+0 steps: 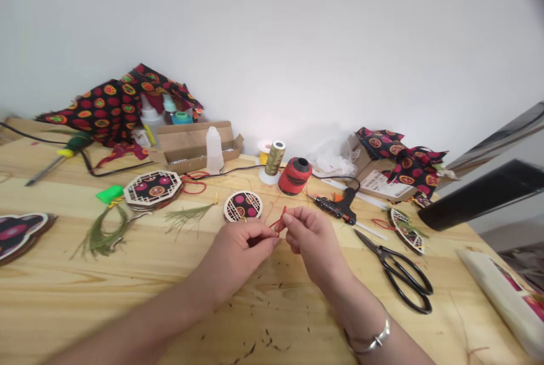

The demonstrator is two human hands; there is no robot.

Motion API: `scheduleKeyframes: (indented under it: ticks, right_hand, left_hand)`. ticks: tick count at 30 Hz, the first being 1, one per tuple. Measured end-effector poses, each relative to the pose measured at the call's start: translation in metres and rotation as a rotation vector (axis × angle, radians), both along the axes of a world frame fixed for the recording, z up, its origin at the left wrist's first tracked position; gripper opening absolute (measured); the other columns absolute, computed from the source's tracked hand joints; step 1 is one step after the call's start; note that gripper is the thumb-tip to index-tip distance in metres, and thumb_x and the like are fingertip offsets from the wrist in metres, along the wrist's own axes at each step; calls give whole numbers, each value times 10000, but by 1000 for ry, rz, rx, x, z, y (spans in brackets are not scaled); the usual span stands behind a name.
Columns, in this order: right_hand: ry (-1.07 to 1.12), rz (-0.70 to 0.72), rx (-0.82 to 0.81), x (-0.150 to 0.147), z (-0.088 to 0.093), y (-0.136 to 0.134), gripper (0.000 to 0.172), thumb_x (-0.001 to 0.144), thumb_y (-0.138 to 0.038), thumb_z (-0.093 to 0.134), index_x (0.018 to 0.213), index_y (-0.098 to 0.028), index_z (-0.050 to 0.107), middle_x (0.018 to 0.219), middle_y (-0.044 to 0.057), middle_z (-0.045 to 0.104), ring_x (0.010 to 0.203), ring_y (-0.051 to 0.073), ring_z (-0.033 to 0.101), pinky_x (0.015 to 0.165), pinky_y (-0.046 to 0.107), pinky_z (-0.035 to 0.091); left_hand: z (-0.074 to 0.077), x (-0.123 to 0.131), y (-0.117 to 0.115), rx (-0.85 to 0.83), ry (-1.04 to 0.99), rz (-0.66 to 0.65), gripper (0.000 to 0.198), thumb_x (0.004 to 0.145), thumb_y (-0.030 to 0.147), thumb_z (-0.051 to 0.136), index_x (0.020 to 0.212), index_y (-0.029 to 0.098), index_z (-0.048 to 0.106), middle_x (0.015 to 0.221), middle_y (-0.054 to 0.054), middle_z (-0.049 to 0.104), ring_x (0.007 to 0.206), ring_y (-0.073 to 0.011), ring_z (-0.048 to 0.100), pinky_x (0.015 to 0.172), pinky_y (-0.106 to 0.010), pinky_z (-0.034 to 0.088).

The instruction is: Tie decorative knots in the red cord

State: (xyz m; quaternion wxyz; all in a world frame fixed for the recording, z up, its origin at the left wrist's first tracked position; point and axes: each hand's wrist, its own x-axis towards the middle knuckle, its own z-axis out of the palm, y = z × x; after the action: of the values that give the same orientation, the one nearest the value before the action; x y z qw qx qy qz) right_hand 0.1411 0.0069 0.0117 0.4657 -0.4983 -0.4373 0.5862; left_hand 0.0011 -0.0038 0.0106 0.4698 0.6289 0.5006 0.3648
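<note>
Above the middle of the table, my left hand (249, 249) and my right hand (310, 237) pinch a thin red cord (279, 224) between thumbs and forefingers. The fingertips almost meet, and a short loop of cord shows between them. Just behind my left hand lies a round wooden ornament (243, 206) with patterned fabric behind its lattice; my left fingers partly cover its lower edge. A spool of red thread (294, 175) stands beyond my right hand. Whether the cord joins the ornament or the spool I cannot make out.
Black scissors (397, 271) and a glue gun (342, 204) lie to the right. Leftward are an octagonal ornament (153, 188), green tassels (104, 232) and a screwdriver (59, 158). A clear bottle (215, 151), gold thread spool (277, 158) and cardboard box (199, 144) stand behind. Dark scraps litter the front.
</note>
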Motion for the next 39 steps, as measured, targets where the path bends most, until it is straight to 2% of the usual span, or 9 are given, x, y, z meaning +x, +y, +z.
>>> scheduleKeyframes:
  ticks: [8, 16, 20, 22, 24, 26, 28, 34, 39]
  right_hand:
    - [218, 50, -72, -3, 2, -3, 186, 689, -282, 617, 639, -139, 509, 560, -34, 521, 386, 17, 280, 396, 175, 171]
    - [206, 40, -85, 1, 4, -2, 213, 678, -299, 643, 674, -151, 491, 555, -57, 462, 399, 23, 298, 407, 180, 185]
    - [126, 16, -22, 3, 4, -1, 209, 706, -315, 620, 683, -148, 497, 559, -56, 449, 410, 27, 300, 412, 182, 202]
    - [37, 0, 32, 3, 3, -1, 194, 722, -315, 600, 684, -151, 503, 549, -54, 441, 423, 41, 312, 414, 190, 226]
    - [-74, 8, 99, 3, 0, -2, 164, 743, -295, 571, 681, -157, 507, 544, -50, 439, 448, 60, 336, 425, 200, 255]
    - [-177, 31, 169, 2, -2, -3, 137, 768, -267, 537, 678, -166, 512, 547, -47, 441, 474, 74, 354, 443, 206, 279]
    - [-250, 50, 219, 2, -4, -5, 132, 789, -247, 508, 679, -175, 514, 546, -51, 434, 484, 80, 357, 457, 207, 294]
    - [-335, 88, 273, 2, -6, -6, 130, 816, -246, 485, 713, -182, 532, 644, -12, 551, 558, 101, 444, 514, 214, 356]
    - [-379, 71, 299, 3, -10, -5, 137, 815, -263, 496, 707, -186, 528, 618, -24, 518, 551, 102, 431, 519, 214, 360]
  left_hand:
    - [-1, 0, -1, -15, 71, -46, 221, 764, 327, 541, 683, 194, 699, 619, 4, 584, 581, -140, 468, 537, -240, 346]
    - [-2, -1, 0, -20, 95, -65, 211, 766, 315, 529, 693, 196, 687, 673, -9, 582, 624, -154, 495, 578, -258, 368]
    - [0, -5, 3, -11, -18, 96, 146, 724, 312, 584, 699, 189, 659, 1043, -50, 549, 665, -131, 515, 592, -251, 391]
    - [3, -7, 4, 0, -127, 206, 147, 726, 330, 590, 752, 197, 645, 1117, -47, 524, 608, -100, 488, 557, -245, 381]
    - [5, -8, 3, -64, -229, 211, 191, 751, 350, 572, 869, 213, 635, 935, -30, 589, 538, -88, 444, 519, -238, 354]
    - [5, -8, 2, -209, -317, 114, 279, 773, 360, 553, 1007, 217, 608, 685, 9, 573, 505, -95, 426, 482, -226, 315]
    - [4, -7, 1, -331, -386, 17, 320, 782, 356, 548, 1059, 202, 595, 575, 29, 521, 516, -103, 441, 464, -215, 284]
    - [-1, -4, 3, -331, -453, -13, 194, 783, 318, 562, 850, 165, 661, 640, 2, 551, 558, -92, 444, 473, -208, 291]
    - [1, -5, 5, -374, -482, -2, 178, 757, 324, 588, 777, 161, 657, 634, 9, 528, 536, -87, 434, 451, -203, 271]
